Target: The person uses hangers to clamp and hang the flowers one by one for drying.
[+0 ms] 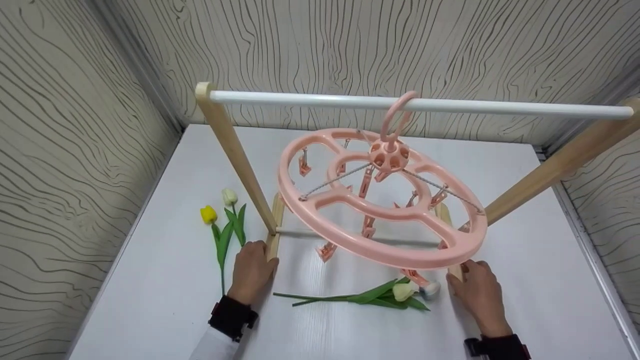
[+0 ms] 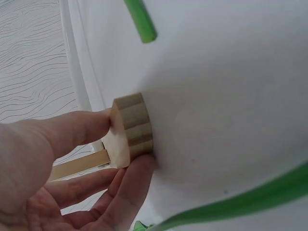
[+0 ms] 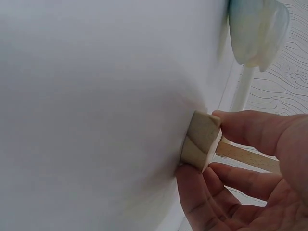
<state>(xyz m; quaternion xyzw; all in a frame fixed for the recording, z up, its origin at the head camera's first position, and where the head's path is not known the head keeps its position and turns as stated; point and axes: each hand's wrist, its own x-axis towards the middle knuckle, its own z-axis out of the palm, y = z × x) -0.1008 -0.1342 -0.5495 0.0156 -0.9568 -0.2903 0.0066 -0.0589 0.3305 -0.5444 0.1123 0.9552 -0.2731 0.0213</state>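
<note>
A wooden rack with a white top rod (image 1: 300, 99) stands on the table. A round pink clip hanger (image 1: 345, 240) hangs from the rod by its hook, tilted, its clips dangling. My left hand (image 1: 251, 270) pinches the front end of the rack's left foot (image 2: 132, 125) between thumb and fingers, low against the tabletop. On the other side my right hand (image 1: 477, 292) pinches the right foot (image 3: 199, 139) in the same way. Part of that foot is hidden behind the hanger's ring.
Between the hands lie artificial tulips, one with a white head (image 1: 403, 291) and one with a pale blue head (image 1: 431, 288). Left of the rack are a yellow tulip (image 1: 208, 214) and a white tulip (image 1: 229, 196). Patterned panels (image 1: 320, 50) enclose the white table (image 1: 150, 280).
</note>
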